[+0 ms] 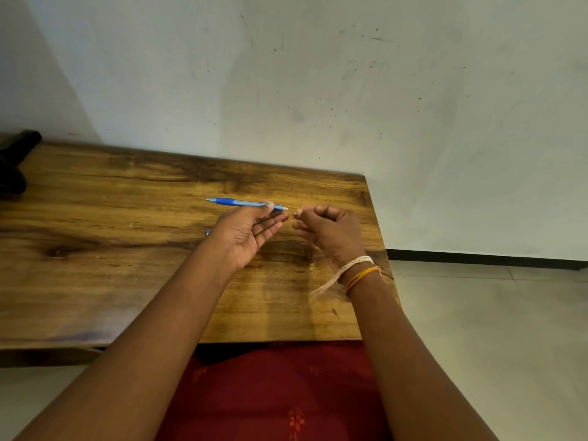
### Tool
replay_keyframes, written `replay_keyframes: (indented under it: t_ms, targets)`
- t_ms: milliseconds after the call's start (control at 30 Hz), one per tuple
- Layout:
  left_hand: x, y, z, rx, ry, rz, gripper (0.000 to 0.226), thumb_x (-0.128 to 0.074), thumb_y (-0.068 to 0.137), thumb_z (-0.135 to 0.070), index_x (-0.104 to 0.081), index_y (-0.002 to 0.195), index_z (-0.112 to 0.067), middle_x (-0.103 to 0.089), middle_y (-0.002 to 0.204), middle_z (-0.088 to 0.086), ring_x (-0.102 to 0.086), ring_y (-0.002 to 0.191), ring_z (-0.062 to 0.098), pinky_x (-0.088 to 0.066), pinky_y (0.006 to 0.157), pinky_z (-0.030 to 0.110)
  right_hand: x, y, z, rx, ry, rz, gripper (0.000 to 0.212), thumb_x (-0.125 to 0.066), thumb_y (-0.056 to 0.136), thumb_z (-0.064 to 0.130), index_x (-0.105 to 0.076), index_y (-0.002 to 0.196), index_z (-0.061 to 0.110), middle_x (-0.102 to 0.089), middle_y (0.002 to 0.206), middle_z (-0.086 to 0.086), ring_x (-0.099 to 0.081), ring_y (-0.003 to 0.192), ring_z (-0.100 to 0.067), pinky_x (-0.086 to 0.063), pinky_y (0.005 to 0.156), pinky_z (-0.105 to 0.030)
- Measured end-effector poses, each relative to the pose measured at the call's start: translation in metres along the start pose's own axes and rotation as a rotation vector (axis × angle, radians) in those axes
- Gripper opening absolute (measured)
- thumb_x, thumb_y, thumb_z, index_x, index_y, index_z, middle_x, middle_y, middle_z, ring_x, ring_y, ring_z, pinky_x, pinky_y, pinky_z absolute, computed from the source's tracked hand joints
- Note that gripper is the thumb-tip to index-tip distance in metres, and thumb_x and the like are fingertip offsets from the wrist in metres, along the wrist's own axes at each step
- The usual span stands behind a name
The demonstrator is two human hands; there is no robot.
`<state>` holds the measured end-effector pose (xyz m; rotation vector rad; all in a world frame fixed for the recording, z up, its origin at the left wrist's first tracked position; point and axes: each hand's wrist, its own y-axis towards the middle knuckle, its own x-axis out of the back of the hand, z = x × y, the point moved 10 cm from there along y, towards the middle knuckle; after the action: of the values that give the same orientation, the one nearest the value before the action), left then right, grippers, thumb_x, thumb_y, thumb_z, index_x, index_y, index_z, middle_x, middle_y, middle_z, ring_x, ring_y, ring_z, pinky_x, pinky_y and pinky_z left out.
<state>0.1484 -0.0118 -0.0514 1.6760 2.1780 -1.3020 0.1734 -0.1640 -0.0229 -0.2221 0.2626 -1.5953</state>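
Observation:
A blue pen (241,202) lies level above the wooden table (127,218), tip pointing left. My left hand (248,233) is palm up and pinches the pen near its right end between the thumb and the straight fingers. My right hand (327,230) hovers just right of the pen's end, fingers curled into a loose fist. Nothing shows inside it. Thread bands circle its wrist. A small blue piece (208,231) peeks out from behind my left hand on the table; the rest of it is hidden.
The table's right edge (378,224) lies close to my right hand, with tiled floor (477,329) beyond. A pale wall (318,90) stands behind the table. A dark object (14,160) sits at the far left. My red-clothed lap (280,393) is below the near edge.

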Motion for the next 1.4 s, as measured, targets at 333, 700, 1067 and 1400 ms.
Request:
replay_keyframes:
  t_ms: [333,700,1067,1400]
  targets:
    - [-0.007,-0.002,0.003,-0.014,-0.032,0.015,0.006,-0.060,0.088,-0.003,-0.063,0.094,-0.003,-0.075,0.075,0.011,-0.074,0.073,0.016,-0.060,0.065,0.025,-0.003,-0.004,0.007,0.039,0.207,0.058,0.010,-0.070,0.082,0.001,-0.070,0.093,0.003,-0.073,0.084,-0.013,-0.071,0.069,-0.017,-0.059,0.066,-0.024]
    - [-0.008,-0.002,0.000,-0.028,-0.015,0.037,0.012,-0.060,0.088,-0.003,-0.062,0.100,-0.001,-0.073,0.086,0.015,-0.074,0.076,0.016,-0.060,0.065,0.024,-0.005,-0.005,0.014,0.130,0.122,0.080,0.019,-0.067,0.082,-0.006,-0.070,0.099,-0.001,-0.072,0.086,-0.016,-0.071,0.073,-0.016,-0.059,0.071,-0.024]
    - [-0.010,0.000,-0.002,-0.059,0.091,0.065,0.012,-0.060,0.088,-0.003,-0.061,0.100,-0.005,-0.072,0.099,0.017,-0.073,0.086,0.019,-0.060,0.072,0.026,0.003,-0.001,0.019,0.207,-0.009,0.015,0.023,-0.076,0.076,0.001,-0.071,0.096,0.011,-0.075,0.083,-0.005,-0.072,0.073,-0.010,-0.057,0.062,-0.022]
    - [-0.014,-0.002,-0.004,-0.099,0.145,0.065,0.014,-0.060,0.089,-0.005,-0.061,0.103,-0.007,-0.073,0.096,0.013,-0.073,0.084,0.019,-0.059,0.072,0.027,0.002,0.000,0.010,0.149,0.077,-0.010,0.022,-0.075,0.078,0.002,-0.069,0.100,0.002,-0.073,0.084,-0.009,-0.069,0.073,-0.014,-0.059,0.064,-0.025]
